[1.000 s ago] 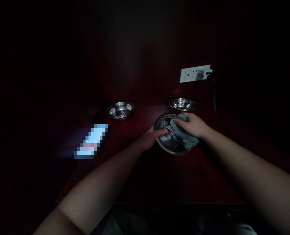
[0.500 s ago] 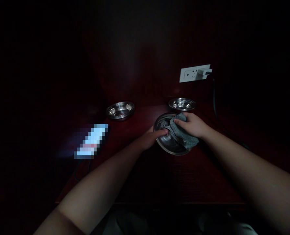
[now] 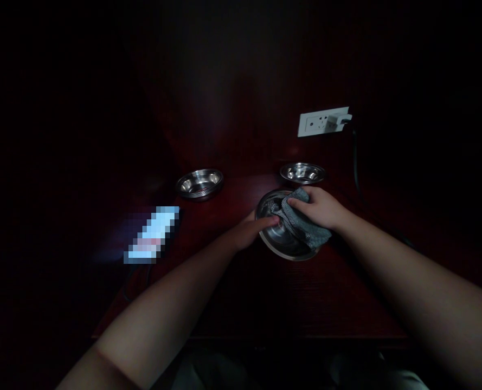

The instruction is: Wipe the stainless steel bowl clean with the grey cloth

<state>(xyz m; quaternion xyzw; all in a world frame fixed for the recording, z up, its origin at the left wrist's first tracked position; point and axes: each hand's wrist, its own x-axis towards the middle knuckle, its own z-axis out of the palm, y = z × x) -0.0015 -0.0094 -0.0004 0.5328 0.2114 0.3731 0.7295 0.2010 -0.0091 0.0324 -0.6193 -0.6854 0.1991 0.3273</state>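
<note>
A shiny metal bowl (image 3: 276,241) is held tilted above the dark red table, its inside facing me. My left hand (image 3: 254,230) grips its left rim, thumb inside the bowl and the other fingers hidden behind it. A grey-green patterned cloth (image 3: 306,225) lies bunched over the bowl's right side. My right hand (image 3: 320,207) is closed on that cloth at the upper right rim, its thumb pressing on top; its remaining fingers are out of sight under the cloth.
Stacked metal bowls (image 3: 200,183) stand at the back left, and another metal bowl (image 3: 302,173) sits behind my right hand. A lit, blurred-out phone-like screen (image 3: 153,235) lies on the left. On the back wall is a white socket (image 3: 324,122) with a plug and a hanging black cable (image 3: 355,162).
Almost nothing differs. The lower edge of the held bowl has dipped very slightly; both hands keep the same hold on bowl and cloth.
</note>
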